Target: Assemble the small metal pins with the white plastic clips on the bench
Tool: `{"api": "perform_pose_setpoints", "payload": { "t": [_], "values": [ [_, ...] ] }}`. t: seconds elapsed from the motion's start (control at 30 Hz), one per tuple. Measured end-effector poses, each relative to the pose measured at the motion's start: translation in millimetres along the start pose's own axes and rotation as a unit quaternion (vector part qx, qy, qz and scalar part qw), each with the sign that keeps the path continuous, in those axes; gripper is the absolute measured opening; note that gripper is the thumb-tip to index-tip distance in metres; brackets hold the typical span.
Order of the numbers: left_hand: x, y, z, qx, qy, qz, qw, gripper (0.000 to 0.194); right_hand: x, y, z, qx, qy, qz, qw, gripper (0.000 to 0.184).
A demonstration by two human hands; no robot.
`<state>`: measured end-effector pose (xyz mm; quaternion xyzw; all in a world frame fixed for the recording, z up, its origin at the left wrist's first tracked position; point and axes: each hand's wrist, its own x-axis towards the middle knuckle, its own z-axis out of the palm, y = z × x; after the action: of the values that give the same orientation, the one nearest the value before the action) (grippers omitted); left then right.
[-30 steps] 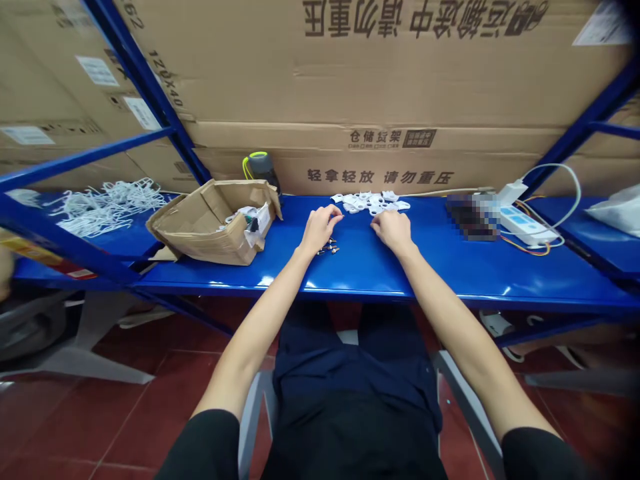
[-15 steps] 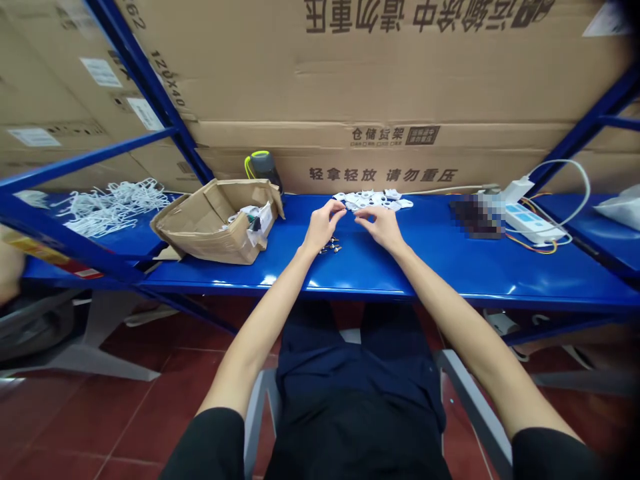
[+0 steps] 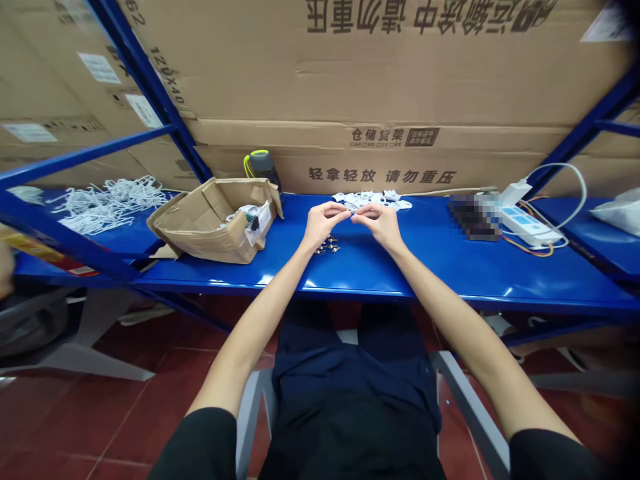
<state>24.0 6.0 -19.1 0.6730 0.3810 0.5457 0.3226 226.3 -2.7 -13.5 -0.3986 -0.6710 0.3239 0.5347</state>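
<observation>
Above the blue shelf, my left hand (image 3: 323, 223) and my right hand (image 3: 381, 223) meet fingertip to fingertip. Both are closed in a pinch; whatever sits between the fingers is too small to make out. Just behind them lies a pile of white plastic pieces (image 3: 395, 200) with holes, partly hidden by my fingers. Several small dark and brass-coloured parts (image 3: 331, 248) are scattered on the shelf beside my left wrist.
An open cardboard box (image 3: 210, 230) with small items stands to the left, a grey bottle-shaped object (image 3: 265, 163) behind it. White wire-like hooks (image 3: 110, 203) heap farther left. At right are a white power strip (image 3: 530, 223) with cables and a blurred dark object (image 3: 475, 217).
My two hands have come together, so their fingertips now meet. The view has shifted very slightly; the things on the shelf stay where they were.
</observation>
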Motion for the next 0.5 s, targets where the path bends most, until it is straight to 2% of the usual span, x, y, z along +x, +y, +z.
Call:
{"api": "perform_pose_setpoints", "payload": {
  "t": [0.2,0.37,0.5],
  "values": [
    [-2,4,0.7,-0.008,-0.016,0.016,1.000,0.032,0,-1,0,0.020,0.011,0.006,1.000,0.050],
    [-5,9,-1.2,0.072,-0.024,0.046,0.996,0.025,2,4,0,0.031,0.017,0.000,0.999,0.049],
    [-5,10,-0.7,0.119,-0.030,0.041,0.992,0.019,5,13,-2,0.027,0.035,-0.005,0.999,0.049]
  ]
}}
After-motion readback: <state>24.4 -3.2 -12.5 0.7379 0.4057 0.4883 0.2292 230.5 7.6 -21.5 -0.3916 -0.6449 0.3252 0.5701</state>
